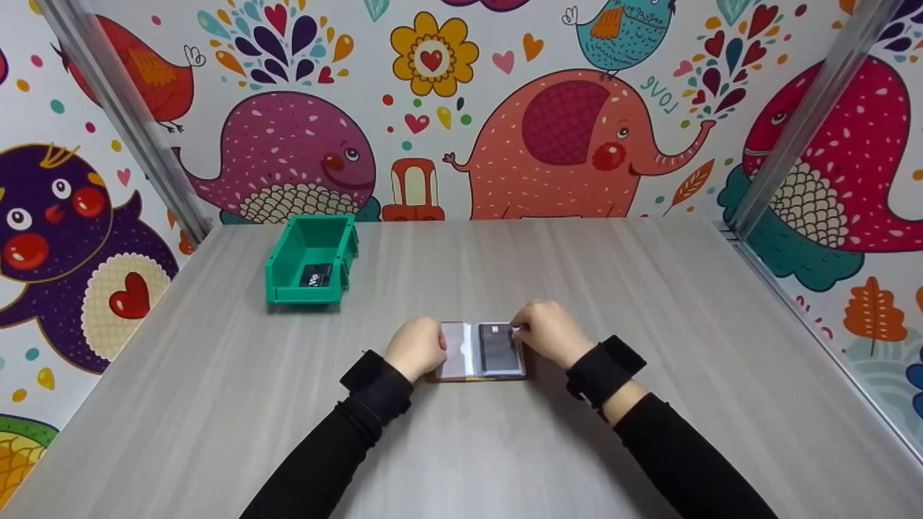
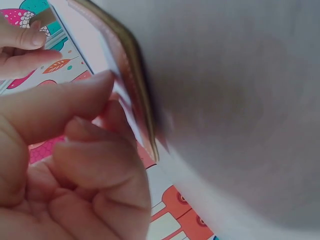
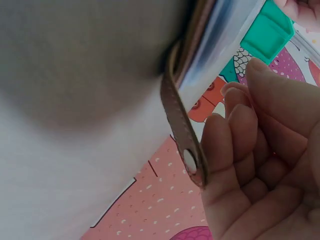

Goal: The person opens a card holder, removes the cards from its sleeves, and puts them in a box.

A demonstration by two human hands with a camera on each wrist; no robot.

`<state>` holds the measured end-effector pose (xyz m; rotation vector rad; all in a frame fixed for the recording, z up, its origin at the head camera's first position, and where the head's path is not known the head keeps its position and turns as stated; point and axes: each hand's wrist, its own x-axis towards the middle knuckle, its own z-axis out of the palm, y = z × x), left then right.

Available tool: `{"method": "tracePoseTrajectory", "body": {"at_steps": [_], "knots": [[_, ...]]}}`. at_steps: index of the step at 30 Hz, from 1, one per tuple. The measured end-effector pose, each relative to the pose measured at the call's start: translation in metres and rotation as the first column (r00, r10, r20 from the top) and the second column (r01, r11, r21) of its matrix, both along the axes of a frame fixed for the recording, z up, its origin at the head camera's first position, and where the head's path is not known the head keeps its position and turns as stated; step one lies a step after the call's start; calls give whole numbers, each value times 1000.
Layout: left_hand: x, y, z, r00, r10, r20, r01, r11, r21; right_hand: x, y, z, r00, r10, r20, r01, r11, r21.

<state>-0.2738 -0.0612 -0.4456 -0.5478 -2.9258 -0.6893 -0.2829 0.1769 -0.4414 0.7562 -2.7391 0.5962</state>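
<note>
A small card holder [image 1: 453,357] lies opened out on the table, with a brown stitched cover and clear plastic sleeves. Its right side shows a dark card [image 1: 497,349] under the plastic. My left hand [image 1: 418,349] is at the left edge; in the left wrist view its thumb and forefinger pinch the sleeves beside the cover [image 2: 131,55]. My right hand [image 1: 551,331] is at the upper right corner, fingers loosely bent, with nothing seen between them. Near those fingers a strap with a metal snap [image 3: 184,135] sticks out in the right wrist view.
A green plastic bin [image 1: 310,295] stands at the back left of the table [image 1: 461,461], with a black card-like piece [image 1: 315,275] with white lettering inside. Behind the table rises a wall [image 1: 418,180] printed with cartoon animals. Metal posts [image 1: 137,130] stand at the corners.
</note>
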Motion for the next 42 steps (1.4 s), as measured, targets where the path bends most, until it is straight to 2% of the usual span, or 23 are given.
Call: {"method": "tracePoseTrajectory", "body": {"at_steps": [13, 26, 42], "knots": [[0, 0, -1, 1000, -4, 21, 4, 1000, 4, 3, 5, -9, 1000, -17, 2, 17, 1000, 22], [1, -1, 0, 1000, -15, 4, 15, 1000, 17, 4, 2, -9, 999, -29, 21, 28, 998, 49], [-1, -2, 2, 999, -17, 41, 17, 1000, 15, 5, 0, -9, 998, -40, 48, 39, 999, 37]]}}
